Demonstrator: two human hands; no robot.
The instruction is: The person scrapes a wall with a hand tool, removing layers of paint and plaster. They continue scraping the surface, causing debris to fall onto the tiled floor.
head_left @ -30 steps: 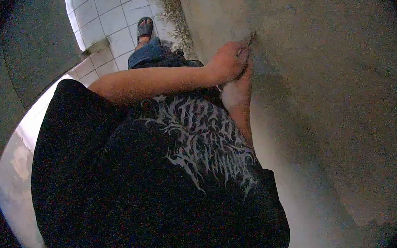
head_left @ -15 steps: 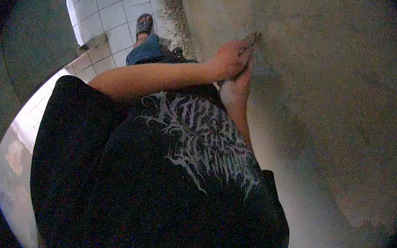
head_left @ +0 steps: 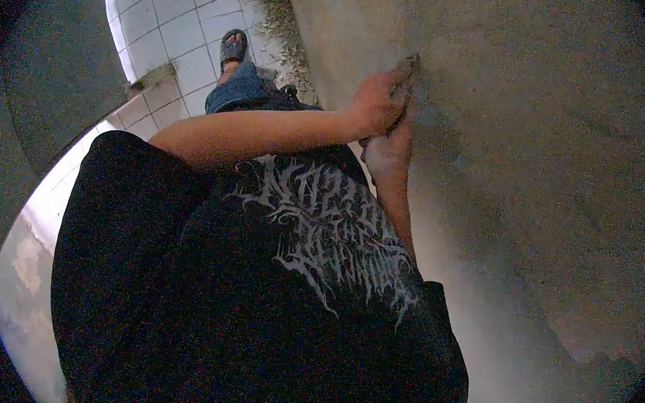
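View from a head-worn camera looking steeply down the person's own body, close against a rough grey wall (head_left: 540,167) that fills the right half of the picture; a black shirt with a pale jagged print (head_left: 320,224) fills the lower middle.

Both hands meet against the wall, near the top centre; the left hand (head_left: 377,103) reaches across the body on a bare forearm, its fingers curled tight around a small thin tool (head_left: 409,62); only the tool's tip shows, poking up past the knuckles and touching the wall surface, so what kind of tool it is cannot be told; the grip looks firm and close, probably so the tip can be pressed hard into the plaster.

The right hand (head_left: 390,147) sits just below and touching the left, tucked under it and against the wall; its fingers are hidden behind the left hand, so whether it is clasped or spread cannot be told; its placement suggests that it braces or steadies the upper hand.

Further down, at top left, a white tiled floor (head_left: 174,12) shows; one foot in a dark sandal (head_left: 234,44) stands on it, with a blue trouser leg (head_left: 237,86) above; a strip of loose grit and debris (head_left: 281,21) lies along the foot of the wall, just beside the foot.
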